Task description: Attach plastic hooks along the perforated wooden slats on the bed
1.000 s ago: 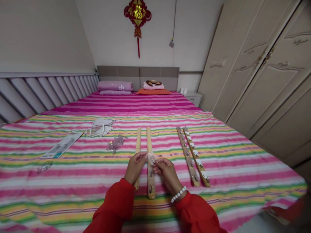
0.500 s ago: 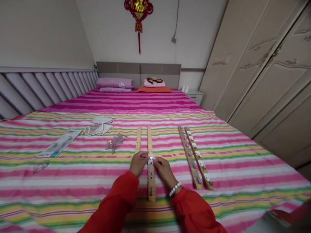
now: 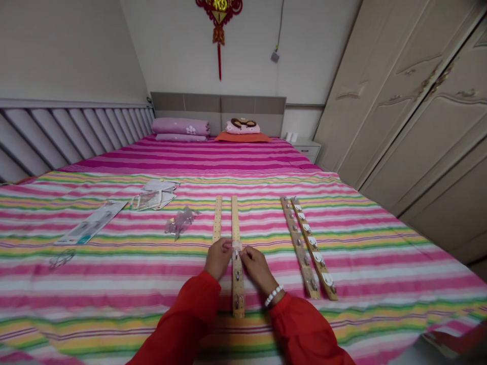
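Observation:
A narrow wooden strip (image 3: pixel 235 218) lies lengthwise on the striped bed, with metal hooks on clear backings along its near half. Both hands meet at the farthest of these hooks (image 3: pixel 236 252). My left hand (image 3: pixel 218 258) is closed, its fingertips pinching at the left edge of the clear backing. My right hand (image 3: pixel 256 266), with a white beaded bracelet above it, is closed at the hook's right side. Just left lies a second strip with holes (image 3: pixel 217 220), its near part hidden behind my left hand.
Two strips with hooks, one plain (image 3: pixel 299 243) and one with white pieces (image 3: pixel 312 242), lie at the right. At the left are a clear plastic bag (image 3: pixel 180 222), a pile of packets (image 3: pixel 155 195), a long hook package (image 3: pixel 93 223) and a small clear item (image 3: pixel 62 258).
The view has shifted slightly. My hands remain at the same hook, with my left fingertips moved a little at the backing.

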A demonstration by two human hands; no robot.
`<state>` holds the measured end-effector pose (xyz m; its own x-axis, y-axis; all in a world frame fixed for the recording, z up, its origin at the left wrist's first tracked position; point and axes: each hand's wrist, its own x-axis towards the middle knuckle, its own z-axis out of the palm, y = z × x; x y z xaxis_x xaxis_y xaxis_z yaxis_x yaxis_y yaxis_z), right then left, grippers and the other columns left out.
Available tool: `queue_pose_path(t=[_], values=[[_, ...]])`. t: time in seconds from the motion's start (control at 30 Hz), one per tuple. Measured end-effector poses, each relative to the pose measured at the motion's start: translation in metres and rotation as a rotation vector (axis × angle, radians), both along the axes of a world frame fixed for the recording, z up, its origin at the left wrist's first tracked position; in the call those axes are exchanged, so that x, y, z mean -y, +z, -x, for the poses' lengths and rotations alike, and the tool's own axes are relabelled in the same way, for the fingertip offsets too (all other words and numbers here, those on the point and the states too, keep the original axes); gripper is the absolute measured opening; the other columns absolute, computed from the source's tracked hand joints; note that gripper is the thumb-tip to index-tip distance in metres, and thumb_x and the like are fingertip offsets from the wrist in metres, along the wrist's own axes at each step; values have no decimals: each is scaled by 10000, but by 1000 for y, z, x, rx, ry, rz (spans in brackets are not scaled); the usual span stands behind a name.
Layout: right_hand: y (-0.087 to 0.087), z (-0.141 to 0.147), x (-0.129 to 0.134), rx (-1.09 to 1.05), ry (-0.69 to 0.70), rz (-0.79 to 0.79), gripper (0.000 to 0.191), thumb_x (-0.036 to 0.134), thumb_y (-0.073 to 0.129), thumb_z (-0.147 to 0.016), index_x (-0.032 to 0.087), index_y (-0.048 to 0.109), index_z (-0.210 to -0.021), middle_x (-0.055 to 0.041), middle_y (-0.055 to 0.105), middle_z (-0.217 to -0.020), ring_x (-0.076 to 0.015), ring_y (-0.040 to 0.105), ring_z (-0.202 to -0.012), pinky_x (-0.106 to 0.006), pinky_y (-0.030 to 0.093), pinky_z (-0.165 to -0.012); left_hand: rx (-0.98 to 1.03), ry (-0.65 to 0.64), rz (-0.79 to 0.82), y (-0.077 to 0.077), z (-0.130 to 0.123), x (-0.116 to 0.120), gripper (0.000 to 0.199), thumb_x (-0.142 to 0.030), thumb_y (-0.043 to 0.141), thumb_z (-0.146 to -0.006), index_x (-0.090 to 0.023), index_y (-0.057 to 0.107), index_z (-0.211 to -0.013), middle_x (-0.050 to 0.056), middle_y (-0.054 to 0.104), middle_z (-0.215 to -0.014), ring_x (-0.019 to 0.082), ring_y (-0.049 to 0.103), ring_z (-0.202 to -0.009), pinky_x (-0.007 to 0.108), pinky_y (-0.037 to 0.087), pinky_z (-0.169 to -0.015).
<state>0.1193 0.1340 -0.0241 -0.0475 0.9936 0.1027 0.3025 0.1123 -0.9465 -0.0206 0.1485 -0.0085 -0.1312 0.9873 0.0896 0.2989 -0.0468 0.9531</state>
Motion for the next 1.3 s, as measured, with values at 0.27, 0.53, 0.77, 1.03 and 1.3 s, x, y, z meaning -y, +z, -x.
queue_pose_path(t=[0.27, 0.53, 0.77, 1.03, 1.3], values=[[-4, 1, -2, 27, -24, 7, 265, 320, 496, -735, 223, 382, -516, 58, 382, -507, -128, 372, -539, -249, 271, -516, -94, 10, 5, -2, -1, 1, 180, -127, 579, -623, -172, 684, -761, -6, 650, -636, 125, 585, -597, 240, 470, -618], [-9, -1, -10, -44, -2, 67, 259, 308, 545, -676, 219, 392, -486, 68, 368, -478, -110, 334, -505, -234, 257, -482, -117, -32, -42, -6, 0, 4, 192, -133, 559, -669, -179, 705, -785, 7, 661, -684, 137, 588, -634, 262, 480, -666], [-16, -1, -13, -70, -8, 76, 295, 355, 557, -682, 221, 400, -472, 71, 384, -429, -99, 344, -445, -229, 255, -450, -325, -159, -234, -6, 1, 20, 230, -155, 517, -759, -197, 723, -851, 69, 640, -824, 202, 587, -837, 342, 467, -805], [-11, 1, -25, 39, -42, 195, 462, 419, 534, -790, 221, 455, -380, 45, 379, -304, -106, 381, -352, -252, 258, -442, -431, -214, -127, -1, 6, 8, 224, -93, 561, -736, -196, 740, -823, 23, 569, -738, 153, 552, -735, 273, 430, -730], [-3, 0, -42, 184, -46, 253, 473, 415, 577, -766, 224, 448, -352, -6, 446, -329, -151, 495, -426, -260, 301, -459, -784, -288, 51, 23, 9, 3, 260, -247, 636, -768, -280, 728, -1009, 31, 660, -906, 203, 539, -948, 302, 373, -849]])
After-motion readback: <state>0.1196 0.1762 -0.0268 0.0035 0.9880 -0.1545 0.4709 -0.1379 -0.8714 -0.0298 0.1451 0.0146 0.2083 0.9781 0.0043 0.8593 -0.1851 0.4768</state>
